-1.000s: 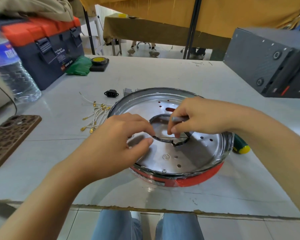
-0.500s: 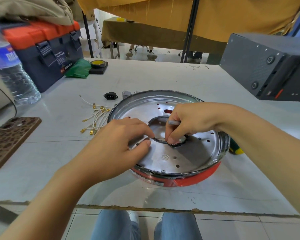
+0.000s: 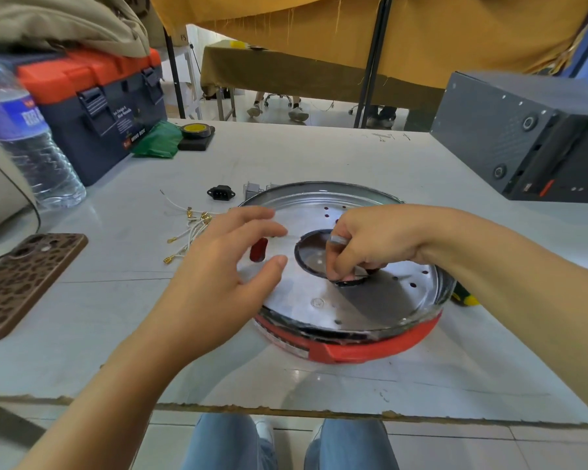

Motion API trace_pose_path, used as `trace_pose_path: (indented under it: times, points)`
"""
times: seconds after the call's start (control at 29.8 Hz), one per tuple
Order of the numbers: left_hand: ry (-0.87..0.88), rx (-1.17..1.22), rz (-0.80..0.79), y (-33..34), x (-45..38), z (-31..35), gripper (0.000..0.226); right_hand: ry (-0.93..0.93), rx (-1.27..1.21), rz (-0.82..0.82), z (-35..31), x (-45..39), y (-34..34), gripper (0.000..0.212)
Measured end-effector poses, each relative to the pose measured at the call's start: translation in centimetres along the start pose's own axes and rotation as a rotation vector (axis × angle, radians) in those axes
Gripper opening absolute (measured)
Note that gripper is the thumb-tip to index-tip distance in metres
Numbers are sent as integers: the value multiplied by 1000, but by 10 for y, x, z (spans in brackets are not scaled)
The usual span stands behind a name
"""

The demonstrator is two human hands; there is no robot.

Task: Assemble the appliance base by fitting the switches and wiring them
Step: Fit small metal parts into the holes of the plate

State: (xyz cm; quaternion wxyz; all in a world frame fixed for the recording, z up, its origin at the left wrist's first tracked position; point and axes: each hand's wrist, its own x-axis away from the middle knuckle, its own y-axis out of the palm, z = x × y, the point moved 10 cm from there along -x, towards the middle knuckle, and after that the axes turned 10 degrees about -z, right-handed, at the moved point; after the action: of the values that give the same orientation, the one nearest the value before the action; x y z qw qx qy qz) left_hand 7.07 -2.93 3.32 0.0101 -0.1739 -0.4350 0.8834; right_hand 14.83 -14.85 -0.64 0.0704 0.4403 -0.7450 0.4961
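Note:
The round appliance base (image 3: 353,347), with a red rim and a shiny perforated metal plate, lies near the table's front edge. A black ring (image 3: 302,262) lines the plate's central opening. My right hand (image 3: 370,245) reaches in from the right, with its fingertips pinched on the near edge of that ring. My left hand (image 3: 224,273) hovers over the base's left side, fingers spread and holding nothing. White wires with yellow terminals (image 3: 190,228) lie left of the base. A black power socket (image 3: 220,192) and a grey switch part (image 3: 253,189) sit behind it.
A patterned phone (image 3: 24,283), a water bottle (image 3: 31,150) and an orange-lidded toolbox (image 3: 92,96) stand on the left. A dark box (image 3: 523,137) fills the back right. A green-and-yellow tool handle (image 3: 467,296) shows right of the base. A tape roll (image 3: 196,130) lies at the back.
My left hand has let go of the ring, opened, and drawn back to the left. My right hand stays pinched on the ring's edge.

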Motion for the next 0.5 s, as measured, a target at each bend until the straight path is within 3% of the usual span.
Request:
trace_pose_path:
  times: [0.13,0.27,0.4,0.5]
  points:
    - [-100,95,88,-9,2,-19,63,24,-131,84,4,3,-6,14]
    - [-313,426,36,6,5,-50,89,36,-231,179,5,4,-8,3]
    - [-400,608,-19,17,7,-64,69,9,-311,234,4,6,-5,7]
    - [-390,683,16,16,3,-68,27,-35,-365,203,0,7,-3,7]
